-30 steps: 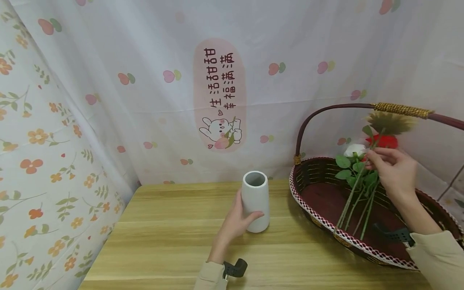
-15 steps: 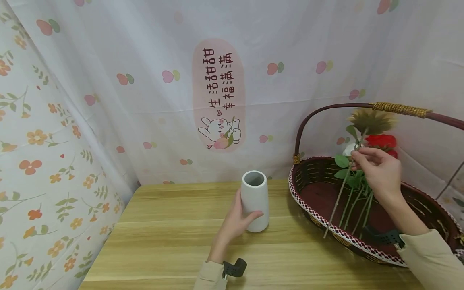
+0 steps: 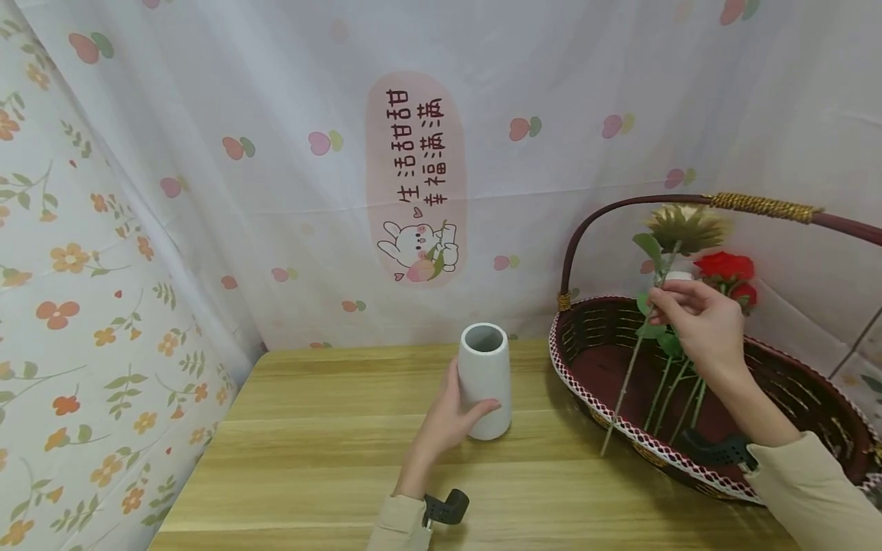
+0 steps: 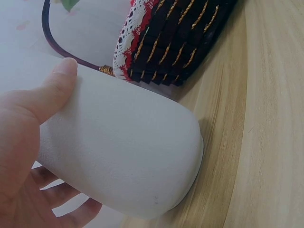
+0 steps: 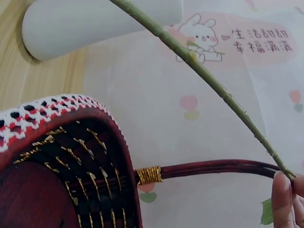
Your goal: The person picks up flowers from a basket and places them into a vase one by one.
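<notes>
A smooth white vase stands upright on the table. My left hand holds it from the left, and in the left wrist view the thumb and fingers wrap its wall. Above the basket's left part, my right hand pinches the stem of a golden-yellow flower. That bloom points up, and the long bare stem slants down to the left, its lower end beyond the basket rim. Red roses lean in the basket behind the hand. A white flower there is mostly hidden by the fingers.
The dark red woven basket, with white lace trim, sits right of the vase. Its tall arched handle rises behind the flowers. Printed cloth hangs behind the wooden table and along its left side.
My right hand has moved left, taking the golden-yellow flower away from the other flowers, and its stem end now hangs outside the basket rim. My left hand and the vase have stayed put.
</notes>
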The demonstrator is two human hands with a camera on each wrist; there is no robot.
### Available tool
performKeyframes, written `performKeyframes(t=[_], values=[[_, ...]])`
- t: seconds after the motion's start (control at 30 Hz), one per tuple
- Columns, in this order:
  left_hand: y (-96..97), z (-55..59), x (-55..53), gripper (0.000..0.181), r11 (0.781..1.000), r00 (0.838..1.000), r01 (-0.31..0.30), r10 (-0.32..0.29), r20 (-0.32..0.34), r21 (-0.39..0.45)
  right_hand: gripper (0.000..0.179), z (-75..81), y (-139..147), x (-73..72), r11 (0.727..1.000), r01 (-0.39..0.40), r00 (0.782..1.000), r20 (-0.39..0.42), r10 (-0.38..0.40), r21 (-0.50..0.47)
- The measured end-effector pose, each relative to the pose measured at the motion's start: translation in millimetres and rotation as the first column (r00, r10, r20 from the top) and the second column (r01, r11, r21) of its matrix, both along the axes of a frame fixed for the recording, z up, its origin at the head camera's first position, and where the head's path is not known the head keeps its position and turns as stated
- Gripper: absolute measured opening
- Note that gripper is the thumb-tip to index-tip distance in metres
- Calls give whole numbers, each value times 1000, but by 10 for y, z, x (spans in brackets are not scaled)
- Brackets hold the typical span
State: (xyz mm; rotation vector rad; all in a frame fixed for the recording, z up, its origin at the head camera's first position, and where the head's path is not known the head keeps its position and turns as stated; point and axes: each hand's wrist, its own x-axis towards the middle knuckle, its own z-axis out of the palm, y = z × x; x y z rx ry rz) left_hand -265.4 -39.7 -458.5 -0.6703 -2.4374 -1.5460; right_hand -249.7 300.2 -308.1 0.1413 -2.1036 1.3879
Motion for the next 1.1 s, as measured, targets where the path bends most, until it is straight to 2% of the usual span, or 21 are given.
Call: performKeyframes(t=[0.2, 0.57, 0.93, 1.1], values=[[-3, 4, -8, 91, 1000, 1000, 4, -4, -1, -5, 31, -51, -31, -58, 999, -15, 1000, -23, 16, 39], [-8, 2, -21, 91, 1000, 1000, 4, -4, 13, -2, 30, -4, -202, -73, 996, -20, 998, -62, 26, 89], [2, -9, -8, 91, 1000, 1000, -14, 14, 15, -13, 36, 101, -260, -138, 998, -10, 999, -31, 12, 61], [-2, -13, 0, 91, 1000, 1000, -18, 18, 16, -12, 37, 171, -298, -172, 999, -51, 998, -43, 52, 19]])
